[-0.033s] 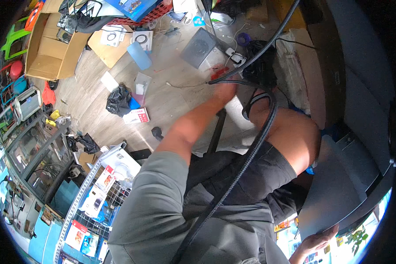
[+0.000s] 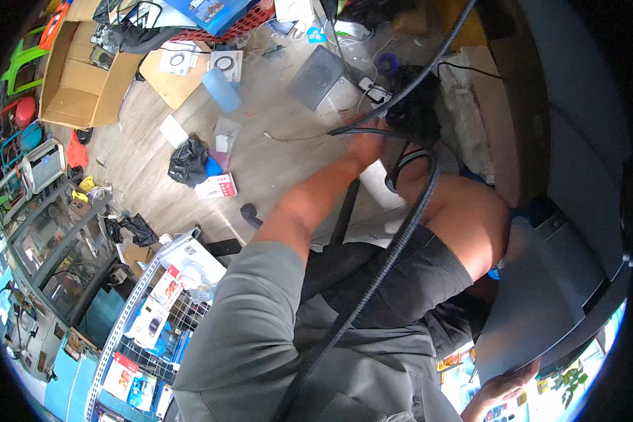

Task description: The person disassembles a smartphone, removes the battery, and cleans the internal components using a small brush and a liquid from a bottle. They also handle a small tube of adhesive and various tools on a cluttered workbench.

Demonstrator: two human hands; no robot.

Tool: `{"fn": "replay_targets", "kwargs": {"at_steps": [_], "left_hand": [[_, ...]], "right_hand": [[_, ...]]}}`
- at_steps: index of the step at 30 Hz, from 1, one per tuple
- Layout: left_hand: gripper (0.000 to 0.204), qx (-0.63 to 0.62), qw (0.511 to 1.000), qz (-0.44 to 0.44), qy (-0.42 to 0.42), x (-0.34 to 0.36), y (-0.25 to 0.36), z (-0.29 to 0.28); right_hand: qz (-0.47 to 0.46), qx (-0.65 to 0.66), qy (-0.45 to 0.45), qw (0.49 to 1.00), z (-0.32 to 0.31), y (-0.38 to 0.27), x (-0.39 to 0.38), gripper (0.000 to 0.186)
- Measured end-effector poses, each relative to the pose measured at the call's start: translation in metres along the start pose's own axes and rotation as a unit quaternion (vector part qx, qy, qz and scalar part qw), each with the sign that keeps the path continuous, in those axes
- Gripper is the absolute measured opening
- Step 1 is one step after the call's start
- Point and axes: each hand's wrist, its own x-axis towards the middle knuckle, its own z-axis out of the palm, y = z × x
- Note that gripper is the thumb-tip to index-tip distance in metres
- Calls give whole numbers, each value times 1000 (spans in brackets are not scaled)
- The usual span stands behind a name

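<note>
Spreading beneath the person point(image 2: 246, 316), with a dark counter point(image 2: 534, 295) at right, the grey wood-look floor point(image 2: 260, 158) carries a grey-and-white box point(image 2: 318, 76). The right hand point(image 2: 511, 385) touches the counter's edge, finger grip unclear from here; the left hand point(image 2: 366, 144) hangs near the box (a black cable point(image 2: 408, 239) crosses it, so I can't tell whether its fingers are apart), close to a white power strip point(image 2: 378, 91).

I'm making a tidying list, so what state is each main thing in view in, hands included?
Left hand: blurred, grip unclear
Right hand: fingers at the edge of the dark panel
Thick black cable: bent near the left hand
Cardboard box: open, things inside
Red basket: heaped with things
Black bag: crumpled on the floor
Wire rack: stocked with boxes
</note>
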Motion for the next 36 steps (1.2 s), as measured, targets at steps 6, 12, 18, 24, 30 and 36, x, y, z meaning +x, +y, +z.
{"fn": "replay_targets", "kwargs": {"at_steps": [6,12,18,24,30,36], "left_hand": [[94,17,992,102,72,43,52,19],[80,122,987,96,-52,95,25,40],[49,-183,945,254,95,44,72,2],[50,-446,891,86,-23,-28,64,-12],[47,-259,956,3,-136,-61,-26,-6],[64,-229,969,-78,49,-40,-137,-6]], "right_hand": [[7,33,-19,999,-8,11,-6,88],[13,123,12,992,-2,23,-16,89],[18,142,-2,990,6,-16,-16,88],[13,130,11,991,6,-11,-12,86],[11,52,32,998,0,13,-7,89],[-25,16,21,999,-2,45,4,80]]}}
